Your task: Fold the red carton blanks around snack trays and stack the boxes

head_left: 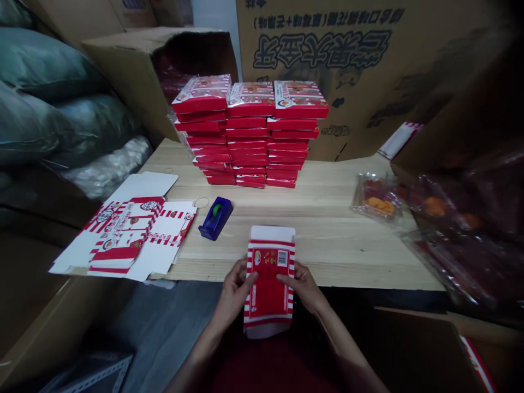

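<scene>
Surface: our wooden table (327,245) carries stacked red boxes (249,142) and a blue tape dispenser (215,218).
Item: our red-and-white carton (269,289) extends past the table's near edge.
Grip: our left hand (234,292) and right hand (298,285) stand half open, both holding its sides.

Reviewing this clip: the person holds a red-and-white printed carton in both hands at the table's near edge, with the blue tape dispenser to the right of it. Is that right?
Not quite: the blue tape dispenser stands to the left of the red-and-white carton, as the head view shows. The rest stands: the left hand and right hand hold it at the wooden table's near edge.
</scene>
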Action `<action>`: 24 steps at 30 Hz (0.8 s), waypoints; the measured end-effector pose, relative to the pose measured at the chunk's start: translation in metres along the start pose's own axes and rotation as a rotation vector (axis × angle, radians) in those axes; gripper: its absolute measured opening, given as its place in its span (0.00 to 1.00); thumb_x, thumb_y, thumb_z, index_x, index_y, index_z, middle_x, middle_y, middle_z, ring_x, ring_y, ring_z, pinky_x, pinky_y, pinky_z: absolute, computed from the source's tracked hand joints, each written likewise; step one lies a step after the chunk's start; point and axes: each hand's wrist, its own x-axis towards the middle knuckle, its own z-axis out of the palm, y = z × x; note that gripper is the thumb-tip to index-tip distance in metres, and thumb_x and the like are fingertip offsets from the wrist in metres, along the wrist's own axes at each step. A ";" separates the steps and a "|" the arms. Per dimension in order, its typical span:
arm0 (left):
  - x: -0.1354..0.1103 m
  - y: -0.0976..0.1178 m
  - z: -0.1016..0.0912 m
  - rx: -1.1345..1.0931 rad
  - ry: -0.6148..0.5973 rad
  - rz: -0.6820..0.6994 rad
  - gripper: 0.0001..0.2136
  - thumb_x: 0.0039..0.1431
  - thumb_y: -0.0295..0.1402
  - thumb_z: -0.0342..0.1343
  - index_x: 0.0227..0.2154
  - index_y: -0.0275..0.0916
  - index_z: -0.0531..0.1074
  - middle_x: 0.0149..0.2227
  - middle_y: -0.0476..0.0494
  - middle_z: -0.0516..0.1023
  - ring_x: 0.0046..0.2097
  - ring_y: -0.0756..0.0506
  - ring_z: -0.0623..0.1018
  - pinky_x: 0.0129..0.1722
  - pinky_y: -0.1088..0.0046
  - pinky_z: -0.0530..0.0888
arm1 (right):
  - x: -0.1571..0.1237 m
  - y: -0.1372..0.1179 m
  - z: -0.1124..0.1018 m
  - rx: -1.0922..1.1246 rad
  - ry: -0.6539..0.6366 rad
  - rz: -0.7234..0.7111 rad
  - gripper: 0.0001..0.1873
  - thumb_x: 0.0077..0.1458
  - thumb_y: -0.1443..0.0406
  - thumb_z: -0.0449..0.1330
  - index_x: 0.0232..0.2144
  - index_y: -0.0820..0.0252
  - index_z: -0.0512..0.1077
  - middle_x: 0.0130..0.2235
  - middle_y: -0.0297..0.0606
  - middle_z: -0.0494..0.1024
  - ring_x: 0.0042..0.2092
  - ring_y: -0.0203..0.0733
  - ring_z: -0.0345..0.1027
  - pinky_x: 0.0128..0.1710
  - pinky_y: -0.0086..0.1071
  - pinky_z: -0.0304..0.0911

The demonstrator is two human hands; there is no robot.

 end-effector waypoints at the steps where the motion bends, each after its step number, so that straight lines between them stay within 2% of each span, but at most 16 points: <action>1: 0.006 0.001 -0.002 0.001 0.061 0.055 0.24 0.60 0.44 0.65 0.56 0.41 0.70 0.48 0.39 0.84 0.48 0.39 0.84 0.48 0.64 0.79 | -0.001 0.003 0.001 -0.008 -0.015 0.012 0.22 0.45 0.54 0.77 0.41 0.56 0.82 0.41 0.40 0.88 0.44 0.51 0.82 0.50 0.46 0.74; 3: 0.016 0.004 -0.007 -0.001 0.161 0.146 0.24 0.59 0.42 0.66 0.56 0.42 0.69 0.48 0.39 0.85 0.49 0.41 0.84 0.50 0.65 0.78 | -0.004 0.008 0.001 -0.031 -0.076 0.052 0.22 0.46 0.55 0.77 0.43 0.55 0.82 0.42 0.40 0.87 0.45 0.52 0.82 0.52 0.47 0.73; 5: 0.022 0.007 -0.010 -0.010 0.208 0.185 0.23 0.57 0.40 0.68 0.53 0.42 0.70 0.46 0.39 0.85 0.48 0.41 0.84 0.49 0.65 0.78 | -0.008 0.012 -0.001 -0.045 -0.137 0.084 0.23 0.47 0.54 0.76 0.45 0.54 0.82 0.44 0.41 0.87 0.47 0.52 0.82 0.53 0.48 0.73; 9: 0.023 -0.001 -0.010 -0.021 0.257 0.196 0.21 0.56 0.40 0.68 0.50 0.40 0.74 0.47 0.37 0.85 0.50 0.39 0.84 0.51 0.62 0.78 | -0.014 0.020 -0.004 -0.044 -0.167 0.100 0.25 0.47 0.52 0.75 0.46 0.55 0.81 0.45 0.41 0.87 0.48 0.53 0.81 0.54 0.49 0.72; 14: 0.026 -0.018 -0.014 0.115 0.316 0.187 0.16 0.57 0.43 0.67 0.43 0.38 0.82 0.45 0.39 0.86 0.48 0.40 0.83 0.51 0.64 0.77 | -0.019 0.015 -0.001 -0.071 -0.211 0.113 0.25 0.53 0.49 0.72 0.47 0.57 0.81 0.46 0.44 0.86 0.50 0.54 0.80 0.56 0.51 0.69; 16: 0.028 -0.019 -0.016 0.135 0.307 0.179 0.15 0.57 0.44 0.67 0.41 0.38 0.83 0.43 0.40 0.86 0.46 0.40 0.83 0.49 0.66 0.76 | -0.020 0.008 0.003 -0.093 -0.172 0.073 0.24 0.54 0.50 0.71 0.47 0.56 0.81 0.50 0.44 0.85 0.53 0.54 0.78 0.59 0.50 0.68; 20: 0.029 -0.016 -0.021 0.122 0.263 0.154 0.16 0.58 0.46 0.66 0.41 0.38 0.84 0.41 0.41 0.86 0.42 0.41 0.83 0.44 0.68 0.77 | -0.018 -0.009 0.011 -0.034 0.070 -0.141 0.25 0.55 0.54 0.72 0.54 0.50 0.76 0.58 0.41 0.80 0.58 0.51 0.75 0.61 0.47 0.67; 22: 0.026 -0.014 -0.022 0.112 0.240 0.143 0.16 0.60 0.46 0.65 0.42 0.39 0.83 0.42 0.42 0.85 0.41 0.42 0.82 0.42 0.69 0.77 | -0.016 -0.017 0.012 -0.014 0.120 -0.190 0.24 0.56 0.55 0.71 0.54 0.49 0.75 0.56 0.41 0.81 0.55 0.50 0.76 0.59 0.46 0.69; 24: 0.023 -0.010 -0.023 0.112 0.218 0.133 0.15 0.60 0.46 0.64 0.41 0.39 0.83 0.40 0.44 0.84 0.39 0.44 0.81 0.41 0.71 0.76 | -0.014 -0.021 0.011 -0.029 0.097 -0.182 0.22 0.57 0.56 0.70 0.53 0.50 0.76 0.50 0.40 0.84 0.51 0.50 0.78 0.55 0.44 0.71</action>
